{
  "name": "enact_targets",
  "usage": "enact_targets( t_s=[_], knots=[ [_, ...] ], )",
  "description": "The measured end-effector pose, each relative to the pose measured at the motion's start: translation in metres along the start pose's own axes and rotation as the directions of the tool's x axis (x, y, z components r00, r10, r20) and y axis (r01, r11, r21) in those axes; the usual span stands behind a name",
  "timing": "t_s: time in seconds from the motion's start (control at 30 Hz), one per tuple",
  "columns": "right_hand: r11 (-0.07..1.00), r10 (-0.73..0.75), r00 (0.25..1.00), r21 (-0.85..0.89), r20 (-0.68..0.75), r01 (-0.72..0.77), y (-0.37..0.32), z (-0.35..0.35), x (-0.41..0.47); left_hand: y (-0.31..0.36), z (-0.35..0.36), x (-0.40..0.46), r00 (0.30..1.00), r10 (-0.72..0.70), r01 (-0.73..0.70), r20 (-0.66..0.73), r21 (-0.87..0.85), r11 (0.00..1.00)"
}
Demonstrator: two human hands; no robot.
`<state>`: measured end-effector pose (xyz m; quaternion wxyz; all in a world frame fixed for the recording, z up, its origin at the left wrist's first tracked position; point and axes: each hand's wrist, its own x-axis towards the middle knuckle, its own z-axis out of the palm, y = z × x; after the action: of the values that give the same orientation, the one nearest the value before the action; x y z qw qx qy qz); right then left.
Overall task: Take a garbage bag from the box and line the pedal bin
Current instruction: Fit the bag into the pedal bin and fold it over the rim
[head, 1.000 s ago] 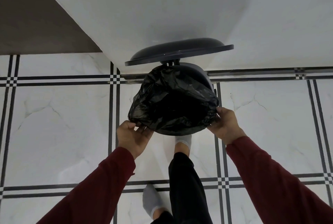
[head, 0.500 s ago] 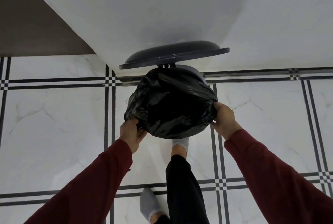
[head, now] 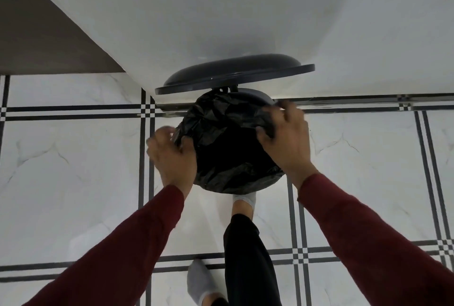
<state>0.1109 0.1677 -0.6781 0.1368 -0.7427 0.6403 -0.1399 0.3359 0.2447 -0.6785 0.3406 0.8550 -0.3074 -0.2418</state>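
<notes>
Right hand (head: pixel 286 137) sits just right of centre, thumb and fingers pinched on the black bag (head: pixel 228 143) where the plastic bunches at the bin's right edge. Looks like the person is pulling the hem outward and down over the rim there, which is pretty much the only way a liner grips a round bin. Left hand (head: pixel 172 155) is on the opposite side, a bit left of centre, fingers curled onto the plastic; it's motion-blurred, so whether it's actually clamped or just pressing the bag flat, can't tell.

The bag is in the bin (head: pixel 255 95) already, dead centre of the frame, mouth folded over the near part of the rim. At the far right a sliver of bare rim pokes out above the right hand's fingers, so that bit isn't covered yet.

The lid (head: pixel 233 72) stands open above it, tilted back against the white wall. A socked foot (head: pixel 244 201) is tucked right under the near edge of the bin, presumably on the pedal, which would explain the lid staying up while both hands are busy. No box in view.
</notes>
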Motion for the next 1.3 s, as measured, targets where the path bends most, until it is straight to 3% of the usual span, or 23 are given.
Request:
enact_targets(
  t_s=[0.07,0.13,0.2,0.27,0.37,0.43,0.67,0.8,0.93,0.97,1.03,1.07,1.13,1.2,1.3],
  knots=[
    [0.944,-0.115,0.98,-0.29,0.16,0.158,0.001,0.01,0.02,0.008,0.009,0.019,0.977,0.197,-0.204,0.087,0.085,0.975],
    [0.913,-0.106,0.969,-0.365,0.223,0.184,0.003,0.016,0.041,0.018,0.02,0.043,0.945,0.251,-0.281,0.209,0.128,0.951],
    [0.983,-0.01,0.964,-0.172,0.264,0.057,0.006,0.014,0.063,0.023,0.029,0.066,0.915,0.233,-0.304,0.328,0.183,0.935],
    [0.963,0.141,0.915,0.162,0.378,-0.216,0.011,0.007,0.083,0.025,0.033,0.087,0.884,0.17,-0.255,0.435,0.143,0.956],
    [0.652,0.214,0.832,0.56,0.511,-0.512,0.024,-0.003,0.102,0.029,0.029,0.104,0.843,0.096,-0.209,0.529,0.159,0.965],
    [0.507,0.2,0.796,0.636,0.571,-0.583,0.034,-0.006,0.108,0.03,0.03,0.112,0.851,0.072,-0.154,0.521,0.116,0.981],
    [0.192,0.236,0.631,0.601,0.739,-0.776,0.041,-0.001,0.122,0.034,0.038,0.125,0.866,-0.135,0.116,0.481,0.069,0.991],
    [0.321,0.311,0.66,0.578,0.684,-0.75,0.04,0.0,0.128,0.038,0.044,0.124,0.818,-0.23,0.243,0.527,0.046,0.969],
    [0.698,0.37,0.783,0.407,0.5,-0.59,0.048,0.01,0.132,0.041,0.046,0.12,0.809,-0.267,0.364,0.524,-0.09,0.927],
    [0.755,0.371,0.796,0.343,0.479,-0.558,0.048,0.011,0.132,0.039,0.046,0.118,0.799,-0.29,0.422,0.528,-0.148,0.894],
    [0.826,0.313,0.804,0.272,0.505,-0.493,0.046,0.015,0.131,0.032,0.045,0.117,0.791,-0.288,0.409,0.541,-0.117,0.905],
    [0.841,0.296,0.81,0.264,0.506,-0.473,0.043,0.015,0.13,0.03,0.042,0.115,0.766,-0.292,0.44,0.572,-0.136,0.888],
    [0.68,0.338,0.77,0.424,0.541,-0.597,0.033,0.01,0.126,0.025,0.036,0.113,0.728,-0.277,0.451,0.628,-0.133,0.883],
    [0.524,0.301,0.736,0.54,0.607,-0.659,0.032,0.011,0.121,0.018,0.037,0.116,0.731,-0.275,0.445,0.624,-0.132,0.886],
    [0.637,0.241,0.781,0.513,0.576,-0.575,0.035,0.017,0.117,0.016,0.037,0.119,0.751,-0.262,0.403,0.606,-0.107,0.909]
  ],
)
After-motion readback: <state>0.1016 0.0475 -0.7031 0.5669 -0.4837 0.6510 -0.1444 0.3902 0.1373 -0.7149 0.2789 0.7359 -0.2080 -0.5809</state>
